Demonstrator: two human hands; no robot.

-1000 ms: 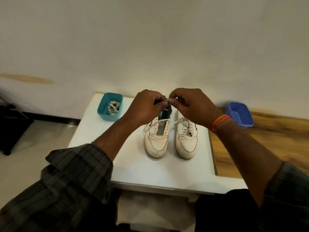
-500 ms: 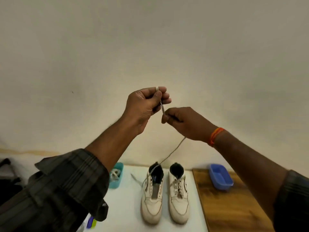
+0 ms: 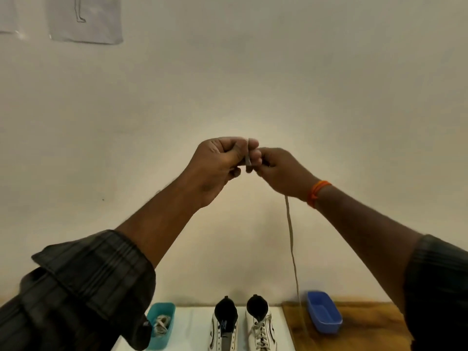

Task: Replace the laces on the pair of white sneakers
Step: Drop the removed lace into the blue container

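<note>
- Two hands are raised in front of the wall, well above the table, almost touching each other.
- Left hand [image 3: 221,160]: fingers curled, pinching the upper end of one lace [image 3: 291,239] between thumb and fingers.
- Right hand [image 3: 281,171]: fingers curled round the same lace just beside the left hand; an orange band [image 3: 317,192] sits on its wrist.
- One lace in hand: it hangs from below the right hand, straight down towards the right side of the table; its lower end is too faint to place.
- Two white sneakers stand side by side on the white table [image 3: 192,325], heels far, toes near and cut off by the frame edge.
- Left sneaker [image 3: 224,328]: eyelets bare, tongue exposed.
- Right sneaker [image 3: 259,328]: one lace threaded across it.
- Two containers.
- Teal container [image 3: 162,325], left of the sneakers on the white table: holds a bundle of pale laces [image 3: 160,324]; their count cannot be told.
- Blue container [image 3: 324,315], right of the sneakers on the wooden surface [image 3: 367,325]: no contents visible inside.
- Two sheets of paper [image 3: 86,19] hang on the wall, far upper left.
</note>
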